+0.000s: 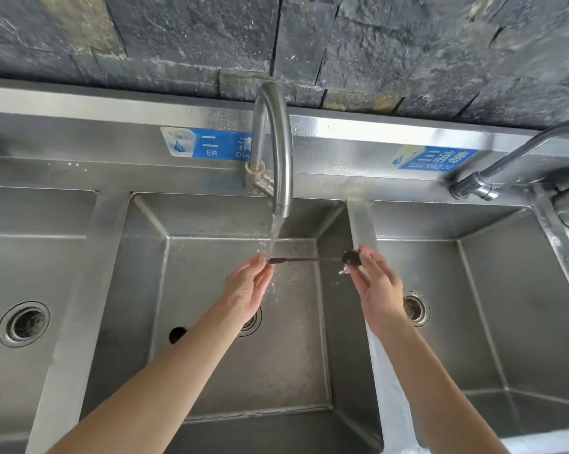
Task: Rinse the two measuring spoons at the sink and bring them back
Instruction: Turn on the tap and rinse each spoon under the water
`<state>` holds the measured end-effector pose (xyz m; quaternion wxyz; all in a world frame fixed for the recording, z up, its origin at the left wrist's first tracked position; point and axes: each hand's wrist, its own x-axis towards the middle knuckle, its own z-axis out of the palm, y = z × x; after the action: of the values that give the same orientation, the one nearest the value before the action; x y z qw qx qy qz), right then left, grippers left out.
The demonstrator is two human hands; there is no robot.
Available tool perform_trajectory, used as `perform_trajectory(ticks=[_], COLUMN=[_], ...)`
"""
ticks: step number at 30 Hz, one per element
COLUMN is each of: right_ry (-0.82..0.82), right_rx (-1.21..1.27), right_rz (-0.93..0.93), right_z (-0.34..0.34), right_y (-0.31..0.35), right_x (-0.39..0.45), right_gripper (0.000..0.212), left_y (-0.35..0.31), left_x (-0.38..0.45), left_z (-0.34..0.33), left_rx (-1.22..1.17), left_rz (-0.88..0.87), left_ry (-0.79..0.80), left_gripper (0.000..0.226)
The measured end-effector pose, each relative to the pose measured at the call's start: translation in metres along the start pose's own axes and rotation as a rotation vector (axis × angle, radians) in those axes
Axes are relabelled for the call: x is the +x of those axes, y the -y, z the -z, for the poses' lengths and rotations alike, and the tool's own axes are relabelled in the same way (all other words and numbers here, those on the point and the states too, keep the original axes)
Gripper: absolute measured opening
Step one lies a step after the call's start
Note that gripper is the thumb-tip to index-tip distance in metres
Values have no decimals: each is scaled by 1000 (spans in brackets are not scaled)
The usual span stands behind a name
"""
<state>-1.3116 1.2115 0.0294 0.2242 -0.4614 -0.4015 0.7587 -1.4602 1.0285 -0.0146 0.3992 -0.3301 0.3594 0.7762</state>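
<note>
1. Over the middle basin of a three-basin steel sink, a dark measuring spoon is held level, its handle running left to right.
2. The left hand pinches the handle's end between thumb and fingertips, right where the water stream lands.
3. The right hand holds the dark bowl end of the spoon with its fingertips, above the divider between the middle and right basins.
4. Only one spoon can be made out clearly; whether a second lies against it cannot be told.
5. The two hands are apart, one at each end of the spoon, and both forearms reach in from the bottom edge.
6. The curved steel tap arches over the middle basin and water runs from its spout.
7. The left basin has a round drain, and the right basin has a drain just beside the right wrist.
8. A second tap stands at the far right.
9. Two blue labels are stuck on the steel backsplash, and behind it rises a dark stone wall.
</note>
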Motion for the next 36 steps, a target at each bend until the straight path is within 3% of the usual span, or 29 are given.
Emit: perform_trajectory(ticks=[3,11,20,27,33,36], right_ry=[-62,-22,49,80,27,-21], right_rx=[30,12,-37,-90,-289,-446], right_rz=[-50,-174,-217,-303,-257,-241], right_z=[3,-27,-79,-107,-105,-100], right_y=[-15,-55,-93,-109,-112,-112], right_x=[5,16,2,-9,-8,-4], right_gripper=[26,38,36,52,27,22], left_y=[-1,-24,-71,-93,-90,-83], left_x=[-3,-11,-27,-40,-40,-43], left_z=[1,33,79,125,146,150], left_rx=[33,57,46,306,546,685], left_rz=[-28,-139,-223,-335,-325,-314], left_ry=[-16,-70,-115,-174,-181,-148], left_gripper=[26,29,34,33,9,9])
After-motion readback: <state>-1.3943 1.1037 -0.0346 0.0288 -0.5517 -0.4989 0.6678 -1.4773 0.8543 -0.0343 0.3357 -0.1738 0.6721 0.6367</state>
